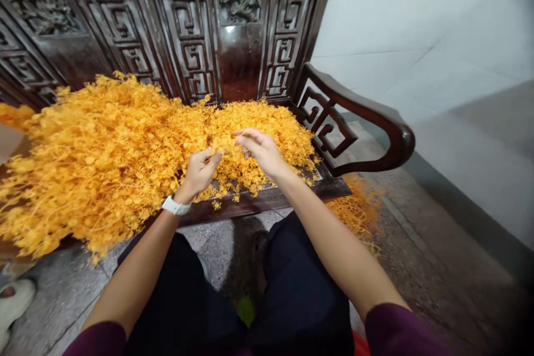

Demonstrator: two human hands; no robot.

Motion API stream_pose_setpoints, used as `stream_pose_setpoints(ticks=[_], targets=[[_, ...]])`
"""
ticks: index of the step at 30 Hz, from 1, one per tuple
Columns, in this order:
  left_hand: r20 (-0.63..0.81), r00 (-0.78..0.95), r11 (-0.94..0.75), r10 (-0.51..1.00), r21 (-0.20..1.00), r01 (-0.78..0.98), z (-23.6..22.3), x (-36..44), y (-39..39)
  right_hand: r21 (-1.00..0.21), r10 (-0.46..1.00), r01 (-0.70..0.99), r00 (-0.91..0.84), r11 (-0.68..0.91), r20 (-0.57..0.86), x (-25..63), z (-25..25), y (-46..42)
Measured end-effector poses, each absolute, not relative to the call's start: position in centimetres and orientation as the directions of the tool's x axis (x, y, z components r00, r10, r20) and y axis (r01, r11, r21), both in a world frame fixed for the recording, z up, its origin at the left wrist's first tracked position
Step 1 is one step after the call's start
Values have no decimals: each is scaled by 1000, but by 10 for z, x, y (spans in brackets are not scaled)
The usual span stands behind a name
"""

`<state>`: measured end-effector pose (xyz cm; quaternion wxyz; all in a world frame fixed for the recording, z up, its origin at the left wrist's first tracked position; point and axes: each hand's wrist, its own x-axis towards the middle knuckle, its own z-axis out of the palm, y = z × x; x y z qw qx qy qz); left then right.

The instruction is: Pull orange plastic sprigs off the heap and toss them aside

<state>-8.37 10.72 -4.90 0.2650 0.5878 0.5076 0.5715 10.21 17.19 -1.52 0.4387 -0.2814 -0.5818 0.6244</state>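
Note:
A big heap of orange artificial-looking flower sprigs (112, 150) covers the left and middle of a dark wooden bench seat. To its right lies a smaller, flatter pile of the same sprigs (267, 122). My left hand (201, 171), with a white watch on the wrist, is closed in a pinch in front of the heap. Bits of orange show at its fingertips, seemingly part of a sprig. Just to the right, my right hand (261, 150) hovers over the smaller pile, slightly blurred. Its fingers reach out toward the left hand and look apart.
Behind the flowers rises the bench's carved dark back (240, 61). A curved wooden armrest (367, 105) closes off the right end. More orange sprigs (354, 211) lie on the floor below it. A white shoe (19, 300) stands on the floor at the lower left.

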Motion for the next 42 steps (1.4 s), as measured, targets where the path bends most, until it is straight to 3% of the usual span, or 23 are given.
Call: stream_pose_setpoints(ticks=[2,5,10,17,21,26,35,37,39,41,42], targets=[[286,-194,-283,938,958,45,-50,-76,111,-973,849,-200,-489,114,200,101,-15,172],[182,-229,-232,956,949,-215,-50,-65,116,-965,813,-192,-524,180,256,98,-16,172],[124,-279,-220,952,912,-346,-40,-60,116,-961,843,-206,-468,186,264,87,-22,174],[1,-201,-112,980,834,-540,-31,-67,116,-972,772,-212,-600,99,209,75,-26,174],[-46,-278,-127,959,811,-571,-38,-80,120,-985,668,-153,-727,74,163,79,-20,164],[-11,-435,-210,900,865,-456,-42,-74,124,-989,507,-112,-849,99,147,83,-15,150],[-28,-550,-276,835,843,-461,-35,-88,125,-977,500,-131,-865,-168,30,57,-19,123],[-76,-583,-312,809,785,-535,-32,-111,130,-978,290,-130,-954,-165,78,50,-20,99],[-117,-633,-369,765,725,-581,-28,-135,134,-985,-115,-112,-985,-127,127,42,-22,69],[-98,-644,-408,759,699,-587,-23,-153,133,-986,-555,-139,-814,-96,169,35,-20,47],[-71,-632,-415,772,697,-585,-21,-158,132,-980,-705,-180,-685,-78,182,34,-18,44]])
